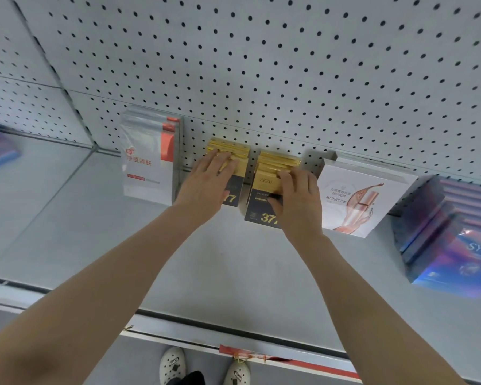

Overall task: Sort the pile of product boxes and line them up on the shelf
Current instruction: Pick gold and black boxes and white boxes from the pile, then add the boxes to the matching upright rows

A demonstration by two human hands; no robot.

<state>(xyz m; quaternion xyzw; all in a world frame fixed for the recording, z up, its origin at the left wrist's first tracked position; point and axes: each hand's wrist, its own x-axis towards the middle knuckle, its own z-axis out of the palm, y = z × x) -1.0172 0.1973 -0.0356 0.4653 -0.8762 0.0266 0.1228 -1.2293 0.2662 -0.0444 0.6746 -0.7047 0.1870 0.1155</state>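
Two rows of gold-and-black boxes (261, 209) stand at back of shelf (233, 262) by pegboard (261, 65): L hand (206, 182) lies flat, fingers straight, on left row (228, 148); R hand (297, 195) fingers curl over right row (264, 187) top, thumb on front; prob. light, stiff, slick card, so grip sides.

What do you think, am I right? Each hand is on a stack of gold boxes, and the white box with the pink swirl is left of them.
Almost. The head view shows the white box with the pink swirl right of them, not left. The left hand rests on the left stack and the right hand grips the right stack.
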